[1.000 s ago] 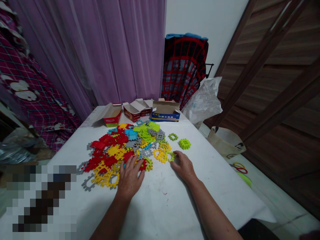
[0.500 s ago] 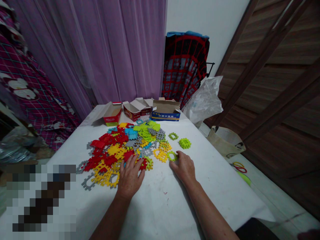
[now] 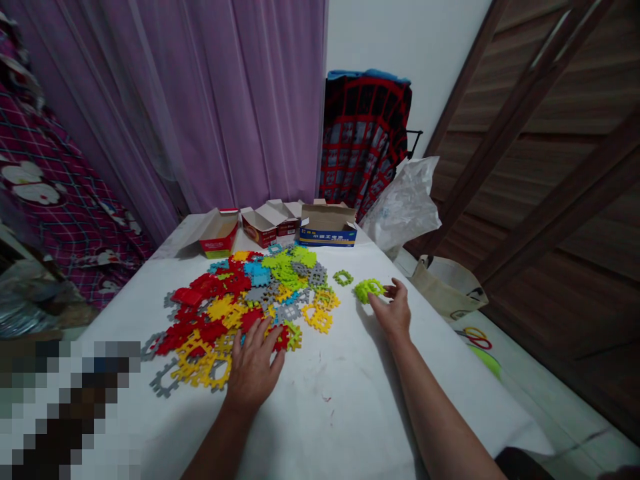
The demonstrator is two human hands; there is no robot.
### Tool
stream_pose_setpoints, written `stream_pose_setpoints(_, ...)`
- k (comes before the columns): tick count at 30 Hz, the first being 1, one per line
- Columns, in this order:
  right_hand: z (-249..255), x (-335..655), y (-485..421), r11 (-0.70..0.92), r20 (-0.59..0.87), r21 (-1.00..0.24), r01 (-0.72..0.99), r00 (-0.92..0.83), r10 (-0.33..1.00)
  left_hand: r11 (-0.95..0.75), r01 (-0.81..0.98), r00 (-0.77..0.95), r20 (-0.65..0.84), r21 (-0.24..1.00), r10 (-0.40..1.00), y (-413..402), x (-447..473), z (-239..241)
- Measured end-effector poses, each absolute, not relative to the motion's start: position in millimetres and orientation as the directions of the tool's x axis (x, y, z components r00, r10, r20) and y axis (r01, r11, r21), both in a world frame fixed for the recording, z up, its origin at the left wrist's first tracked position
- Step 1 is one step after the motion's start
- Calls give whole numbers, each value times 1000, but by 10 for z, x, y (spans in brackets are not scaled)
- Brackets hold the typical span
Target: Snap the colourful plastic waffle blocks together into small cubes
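Observation:
A heap of notched interlocking plastic pieces [image 3: 220, 308] in red, yellow, grey, blue and lime green covers the table's left-middle part. My left hand [image 3: 254, 367] rests at the heap's near edge, fingers spread, palm down, holding nothing. To the right of the heap, my right hand [image 3: 393, 312] pinches a lime-green ring-shaped piece [image 3: 376, 287] between thumb and fingers. It is right at a small stack of lime-green pieces [image 3: 359, 292]; whether it touches the stack is hard to tell. A single lime-green ring piece [image 3: 343, 277] lies just left of that stack.
Along the table's far edge stand open cardboard boxes: a red one [image 3: 220, 238], dark red ones [image 3: 260, 230] and a blue one [image 3: 327, 237]. A clear plastic bag [image 3: 405, 200] and a beige bag [image 3: 445, 283] are beyond the right edge, with scissors [image 3: 477, 337] below.
My right hand has picked up the lime-green ring piece beside the heap and carried it right and away from me to the lime-green stack. My left hand stays at the heap.

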State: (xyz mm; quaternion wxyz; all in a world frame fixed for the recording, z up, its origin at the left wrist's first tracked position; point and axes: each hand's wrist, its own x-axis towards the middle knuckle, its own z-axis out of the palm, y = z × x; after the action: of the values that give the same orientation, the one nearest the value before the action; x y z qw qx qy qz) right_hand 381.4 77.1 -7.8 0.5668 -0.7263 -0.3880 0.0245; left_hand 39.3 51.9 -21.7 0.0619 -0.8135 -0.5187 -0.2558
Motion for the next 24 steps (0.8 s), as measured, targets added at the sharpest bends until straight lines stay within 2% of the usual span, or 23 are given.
stream_pose_setpoints(7, -184, 3848, 852, -74, 446, -800, 596, 672, 591, -438, 882, 309, 489, 173, 815, 493, 427, -191)
stream_pose_setpoints(24, -228, 3859, 870, -204, 401, -724, 659, 642, 654, -442, 884, 324, 480, 155, 816, 496, 418, -179)
